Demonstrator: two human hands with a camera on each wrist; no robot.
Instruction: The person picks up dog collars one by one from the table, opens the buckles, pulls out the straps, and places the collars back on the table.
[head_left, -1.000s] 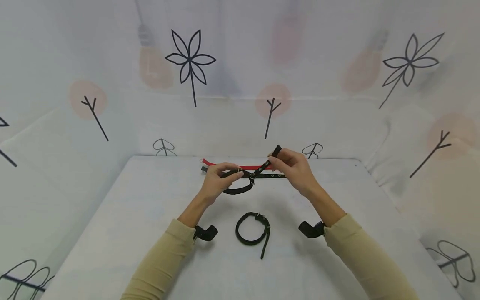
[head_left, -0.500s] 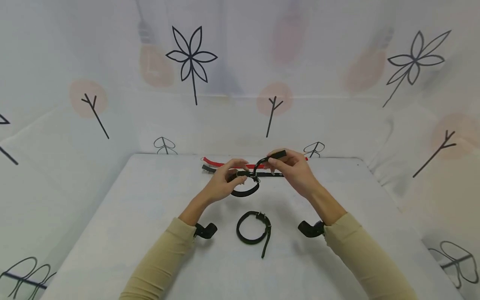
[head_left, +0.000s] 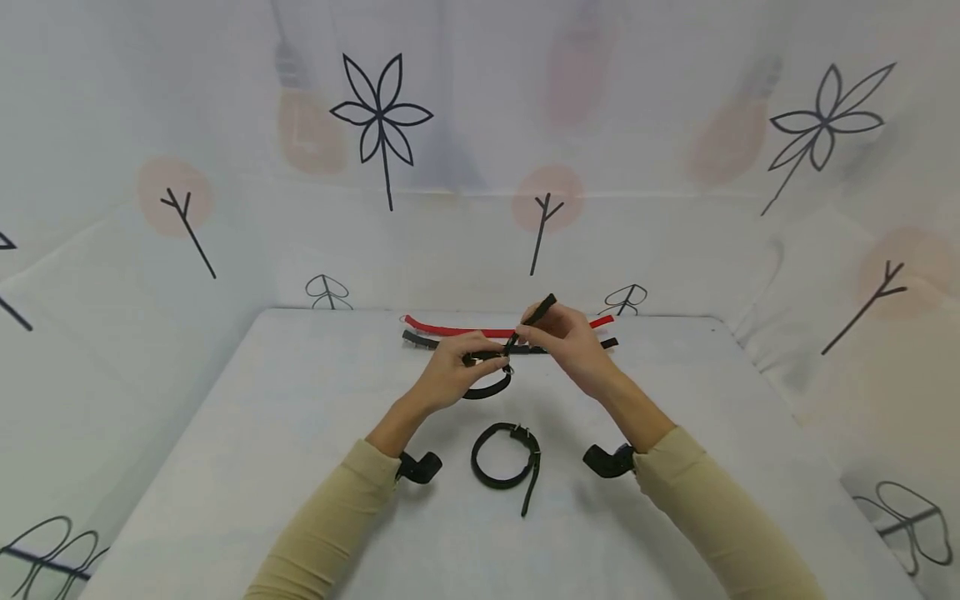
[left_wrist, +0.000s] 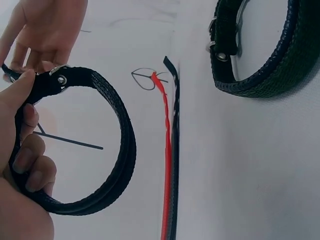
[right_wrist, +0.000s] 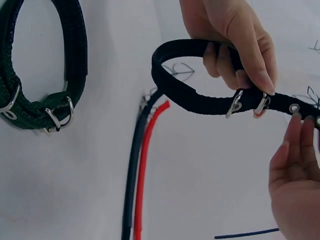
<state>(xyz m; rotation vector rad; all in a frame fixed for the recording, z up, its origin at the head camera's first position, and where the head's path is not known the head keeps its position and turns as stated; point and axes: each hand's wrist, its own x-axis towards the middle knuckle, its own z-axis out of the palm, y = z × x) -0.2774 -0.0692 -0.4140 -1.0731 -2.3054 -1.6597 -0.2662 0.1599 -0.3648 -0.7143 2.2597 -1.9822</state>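
Observation:
A black buckle collar [head_left: 487, 392], bent into a loop, is held up above the table. My left hand [head_left: 450, 372] grips the loop, its thumb pressing by the metal buckle [right_wrist: 261, 102] in the right wrist view. My right hand [head_left: 567, 343] pinches the eyelet strap [right_wrist: 282, 102] that runs out past the buckle; its free end points up and to the right. A D-shaped ring [right_wrist: 234, 104] sits on the band close to the buckle. Nearer me on the table lies a second, dark green collar [head_left: 502, 485], buckled into a ring with its tail loose.
Behind the hands, a red collar [head_left: 450, 331] and a black collar [head_left: 416, 339] lie stretched out side by side near the back edge of the white table [head_left: 300, 458]. Patterned white cloth [head_left: 465, 242] rises behind and on both sides.
The left hand has shifted slightly right and closer to the buckle. The right hand has moved left toward it; the strap end flopped over, then turned upright again. The green collar stayed put.

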